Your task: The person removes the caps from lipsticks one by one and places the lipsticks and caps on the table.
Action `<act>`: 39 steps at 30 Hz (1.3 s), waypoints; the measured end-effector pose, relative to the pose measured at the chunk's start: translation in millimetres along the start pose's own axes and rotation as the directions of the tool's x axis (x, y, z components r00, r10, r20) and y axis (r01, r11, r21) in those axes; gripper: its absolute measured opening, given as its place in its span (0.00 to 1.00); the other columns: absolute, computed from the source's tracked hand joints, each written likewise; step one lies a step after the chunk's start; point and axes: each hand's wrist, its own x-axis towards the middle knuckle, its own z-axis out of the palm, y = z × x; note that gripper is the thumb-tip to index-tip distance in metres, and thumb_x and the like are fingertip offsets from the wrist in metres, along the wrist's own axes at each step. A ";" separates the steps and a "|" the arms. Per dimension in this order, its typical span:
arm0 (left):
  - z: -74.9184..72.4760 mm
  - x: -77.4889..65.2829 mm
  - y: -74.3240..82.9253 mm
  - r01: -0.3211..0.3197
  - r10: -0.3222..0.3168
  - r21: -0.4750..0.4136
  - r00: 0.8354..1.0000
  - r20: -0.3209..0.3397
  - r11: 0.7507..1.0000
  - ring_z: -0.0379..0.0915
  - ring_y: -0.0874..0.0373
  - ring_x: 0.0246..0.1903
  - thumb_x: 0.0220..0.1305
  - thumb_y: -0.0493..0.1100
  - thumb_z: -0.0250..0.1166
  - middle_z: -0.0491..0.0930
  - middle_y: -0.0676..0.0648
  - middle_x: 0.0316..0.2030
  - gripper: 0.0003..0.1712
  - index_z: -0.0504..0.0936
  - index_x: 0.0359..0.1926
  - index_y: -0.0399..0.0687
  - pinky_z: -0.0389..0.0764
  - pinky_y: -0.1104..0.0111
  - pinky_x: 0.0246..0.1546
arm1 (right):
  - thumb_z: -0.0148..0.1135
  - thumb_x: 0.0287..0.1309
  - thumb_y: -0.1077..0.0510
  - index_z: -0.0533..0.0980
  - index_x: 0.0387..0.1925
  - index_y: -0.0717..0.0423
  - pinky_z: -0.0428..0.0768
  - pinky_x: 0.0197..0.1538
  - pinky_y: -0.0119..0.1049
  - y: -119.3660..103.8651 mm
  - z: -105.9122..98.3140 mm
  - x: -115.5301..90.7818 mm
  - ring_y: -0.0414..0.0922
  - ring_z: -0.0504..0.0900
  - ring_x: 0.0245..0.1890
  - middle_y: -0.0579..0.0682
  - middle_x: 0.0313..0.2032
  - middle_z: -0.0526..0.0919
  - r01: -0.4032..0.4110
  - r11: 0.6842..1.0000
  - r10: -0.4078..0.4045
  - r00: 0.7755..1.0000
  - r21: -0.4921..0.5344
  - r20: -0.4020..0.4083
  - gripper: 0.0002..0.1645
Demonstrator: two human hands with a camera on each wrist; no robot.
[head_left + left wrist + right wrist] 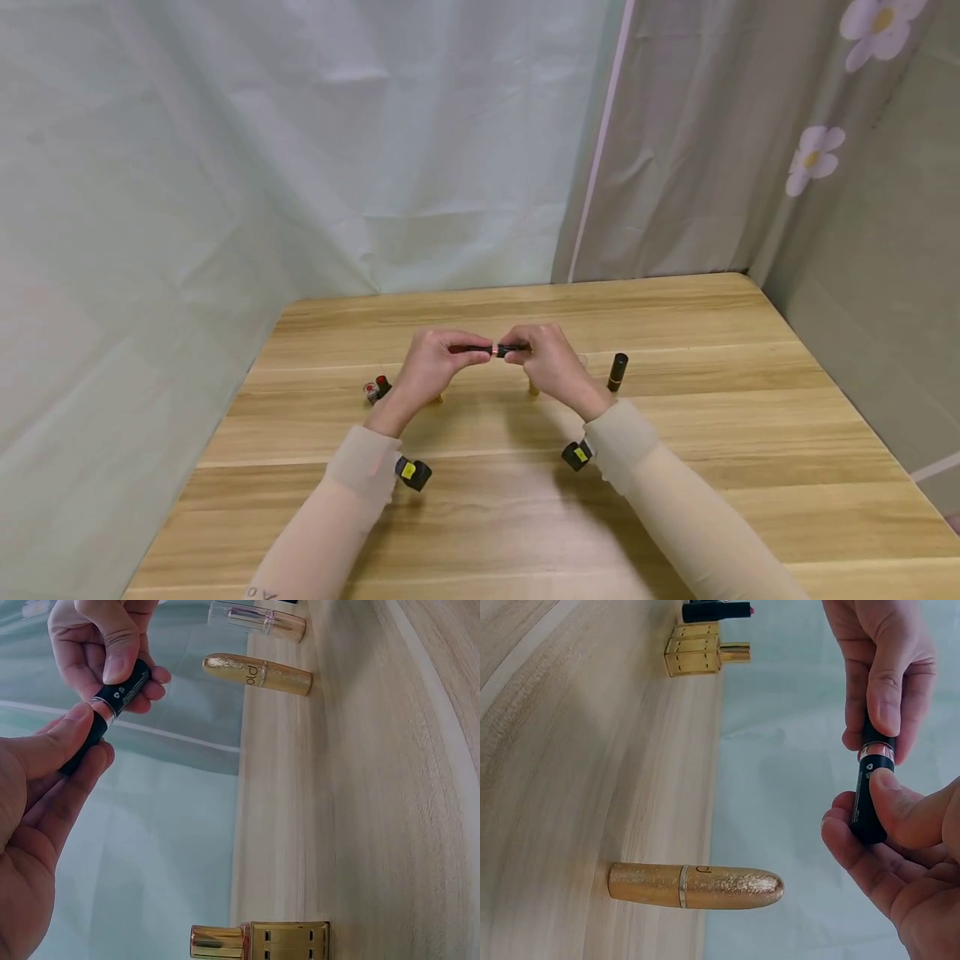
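Both hands hold one black lipstick tube (496,350) with a rose-gold band, raised above the table. My left hand (429,367) pinches one black end between thumb and fingers. My right hand (553,360) grips the other end, which carries small white print in the right wrist view. At the band the two parts meet; whether they are fully joined I cannot tell. Below the hands a gold bullet-shaped lipstick (697,886) stands upright. In the left wrist view, a lipstick with a clear cap (259,621) stands beside it.
On the wooden table (480,517), a square gold lipstick or bottle (292,941) stands on the left. Near it are a dark tube with a red top (383,384) and a small round patterned item (371,392). A black tube (617,372) stands at right. Curtains (450,150) hang behind.
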 end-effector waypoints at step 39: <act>2.6 0.5 -0.7 0.057 -0.057 -0.011 0.998 -0.036 0.998 0.88 0.60 0.40 0.62 0.41 0.76 0.91 0.52 0.41 0.09 0.93 0.44 0.47 0.88 0.66 0.41 | 0.68 0.63 0.72 0.87 0.38 0.59 0.84 0.38 0.40 0.2 -2.9 -1.4 0.44 0.84 0.32 0.51 0.35 0.89 -0.056 0.998 0.056 0.998 -0.034 -0.010 0.08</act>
